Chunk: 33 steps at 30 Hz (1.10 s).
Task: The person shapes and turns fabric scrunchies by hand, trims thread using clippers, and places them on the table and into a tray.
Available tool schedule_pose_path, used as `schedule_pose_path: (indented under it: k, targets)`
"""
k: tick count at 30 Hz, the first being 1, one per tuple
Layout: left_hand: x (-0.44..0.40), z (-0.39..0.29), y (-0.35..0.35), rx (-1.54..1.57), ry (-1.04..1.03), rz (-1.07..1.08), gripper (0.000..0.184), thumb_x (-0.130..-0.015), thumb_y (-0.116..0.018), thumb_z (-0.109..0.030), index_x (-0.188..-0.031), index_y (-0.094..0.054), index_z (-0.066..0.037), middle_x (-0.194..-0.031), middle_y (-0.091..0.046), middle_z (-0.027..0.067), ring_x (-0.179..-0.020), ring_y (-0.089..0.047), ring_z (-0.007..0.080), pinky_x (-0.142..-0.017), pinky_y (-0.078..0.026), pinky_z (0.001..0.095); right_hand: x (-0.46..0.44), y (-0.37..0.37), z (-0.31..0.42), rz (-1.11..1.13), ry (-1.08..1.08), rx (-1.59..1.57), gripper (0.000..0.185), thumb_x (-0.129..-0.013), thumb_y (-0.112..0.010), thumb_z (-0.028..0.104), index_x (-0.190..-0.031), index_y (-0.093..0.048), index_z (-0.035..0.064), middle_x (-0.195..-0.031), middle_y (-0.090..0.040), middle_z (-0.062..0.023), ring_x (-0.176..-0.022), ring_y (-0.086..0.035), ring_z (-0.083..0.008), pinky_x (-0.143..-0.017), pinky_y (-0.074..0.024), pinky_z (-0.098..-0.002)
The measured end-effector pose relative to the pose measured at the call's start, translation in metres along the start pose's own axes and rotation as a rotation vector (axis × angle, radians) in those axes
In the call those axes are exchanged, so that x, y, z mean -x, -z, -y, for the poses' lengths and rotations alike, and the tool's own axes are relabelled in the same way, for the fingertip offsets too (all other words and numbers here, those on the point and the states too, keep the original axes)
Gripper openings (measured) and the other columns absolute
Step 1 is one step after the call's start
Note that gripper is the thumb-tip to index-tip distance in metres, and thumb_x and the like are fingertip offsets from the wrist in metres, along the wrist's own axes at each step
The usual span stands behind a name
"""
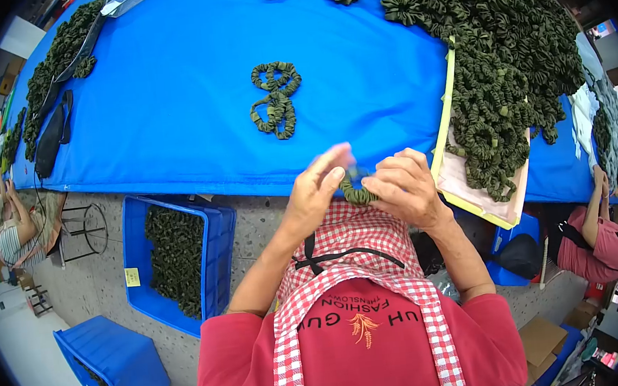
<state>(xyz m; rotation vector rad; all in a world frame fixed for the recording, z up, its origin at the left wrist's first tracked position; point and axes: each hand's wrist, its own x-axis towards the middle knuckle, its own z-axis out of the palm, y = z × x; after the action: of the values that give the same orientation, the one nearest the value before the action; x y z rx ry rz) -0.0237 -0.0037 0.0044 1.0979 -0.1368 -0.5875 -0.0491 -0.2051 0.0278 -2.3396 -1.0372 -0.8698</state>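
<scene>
My right hand (404,185) is closed, its thumb and fingers pinching a dark green scrunchie (357,193) in front of my apron, at the table's near edge. Right beside it is my left hand (318,191), with its thumb apart from the stretched fingers. Those fingertips are smeared by motion, and they are close to the scrunchie's left side. Further up on the blue cloth lie a few scrunchies (277,111), joined or overlapping in a figure-eight shape.
A big heap of scrunchies (489,23) covers the table's right side, partly in a yellow-edged tray (448,107). More scrunchies (65,49) lie at far left. Blue crates (213,234) (125,363) stand on the floor. People (14,222) (596,241) sit at both sides.
</scene>
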Motion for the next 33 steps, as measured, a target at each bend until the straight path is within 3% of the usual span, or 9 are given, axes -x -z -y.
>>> schedule_pose_path:
  k: [4,10,14,15,19,20,24,29,33]
  targets:
    - [-0.005,-0.002,-0.003,-0.85,-0.736,-0.03,0.022,-0.096,-0.05,-0.023,-0.092,-0.063,-0.006,-0.087,-0.064,0.0035,-0.084,-0.054,0.0167,-0.085,-0.037,0.0277,-0.002,0.006,0.004,0.106,-0.303,-0.217,0.025,-0.07,-0.072,0.009,-0.092,-0.061,0.0077,-0.088,-0.061,-0.0026,-0.084,-0.055,-0.021,-0.09,-0.0418,-0.0411]
    - [-0.002,-0.004,-0.01,-0.79,-0.513,0.156,0.028,-0.097,-0.046,-0.025,-0.077,-0.056,-0.008,-0.078,-0.059,0.002,-0.08,-0.049,0.0196,-0.086,-0.032,0.0314,-0.01,0.012,0.009,0.224,-0.26,-0.167,0.022,-0.07,-0.073,0.011,-0.088,-0.06,0.0072,-0.084,-0.06,-0.003,-0.074,-0.053,-0.02,-0.091,-0.0416,-0.0414]
    - [-0.003,-0.008,-0.017,-0.876,-0.473,0.216,0.032,-0.097,-0.042,-0.02,-0.069,-0.051,-0.007,-0.074,-0.055,0.0023,-0.074,-0.046,0.0189,-0.082,-0.033,0.0313,-0.007,0.014,0.012,0.215,-0.254,-0.237,0.015,-0.079,-0.069,0.011,-0.089,-0.058,0.0085,-0.083,-0.057,-0.0026,-0.069,-0.051,-0.0154,-0.087,-0.0419,-0.0351]
    - [-0.001,-0.012,-0.019,-0.725,-0.44,0.251,0.032,-0.096,-0.042,-0.019,-0.068,-0.051,-0.007,-0.074,-0.055,0.0026,-0.075,-0.047,0.0186,-0.081,-0.035,0.0313,-0.006,0.017,0.012,0.213,-0.255,-0.238,0.015,-0.079,-0.069,0.011,-0.089,-0.058,0.0085,-0.083,-0.057,-0.0026,-0.069,-0.051,-0.0154,-0.087,-0.0419,-0.0351]
    - [0.016,-0.038,-0.005,-0.221,-0.493,0.388,0.028,-0.091,-0.045,-0.016,-0.067,-0.054,-0.006,-0.073,-0.057,0.0039,-0.076,-0.049,0.0177,-0.078,-0.038,0.0305,0.007,0.037,0.007,0.029,-0.759,-1.026,0.014,-0.087,-0.063,0.018,-0.092,-0.056,0.0075,-0.076,-0.055,-0.004,-0.064,-0.051,-0.0141,-0.088,-0.044,-0.0386]
    - [0.014,-0.036,-0.006,-0.215,-0.498,0.391,0.028,-0.091,-0.045,-0.016,-0.067,-0.054,-0.006,-0.073,-0.057,0.0039,-0.076,-0.049,0.0177,-0.078,-0.038,0.0305,0.006,0.036,0.008,0.032,-0.759,-1.019,0.014,-0.087,-0.063,0.018,-0.092,-0.056,0.0075,-0.076,-0.055,-0.004,-0.064,-0.051,-0.0141,-0.088,-0.044,-0.0386]
    - [0.008,-0.02,-0.002,-0.194,-0.301,0.454,0.024,-0.09,-0.047,-0.018,-0.071,-0.055,-0.006,-0.074,-0.059,0.0067,-0.079,-0.05,0.0183,-0.078,-0.039,0.03,0.0,0.005,0.025,-0.407,-0.968,-1.501,0.013,-0.094,-0.054,0.019,-0.097,-0.051,0.0069,-0.071,-0.051,-0.0022,-0.064,-0.049,-0.01,-0.082,-0.0454,-0.0321]
    - [0.002,-0.005,-0.016,-0.081,0.029,0.265,0.022,-0.091,-0.047,-0.018,-0.076,-0.054,-0.005,-0.073,-0.057,0.007,-0.078,-0.05,0.0182,-0.075,-0.04,0.0294,-0.017,0.013,0.033,-0.071,-1.099,-1.194,0.013,-0.095,-0.05,0.016,-0.102,-0.048,0.0062,-0.071,-0.047,-0.0006,-0.062,-0.045,-0.0068,-0.071,-0.043,-0.0244]
    - [0.003,-0.016,-0.025,-0.454,-0.185,0.278,0.021,-0.093,-0.047,-0.02,-0.08,-0.054,-0.004,-0.073,-0.055,0.0062,-0.077,-0.05,0.0164,-0.072,-0.039,0.0284,-0.02,0.015,0.029,0.098,-1.036,-1.008,0.013,-0.095,-0.047,0.015,-0.105,-0.047,0.006,-0.073,-0.047,-0.0007,-0.061,-0.043,-0.0062,-0.065,-0.0387,-0.0213]
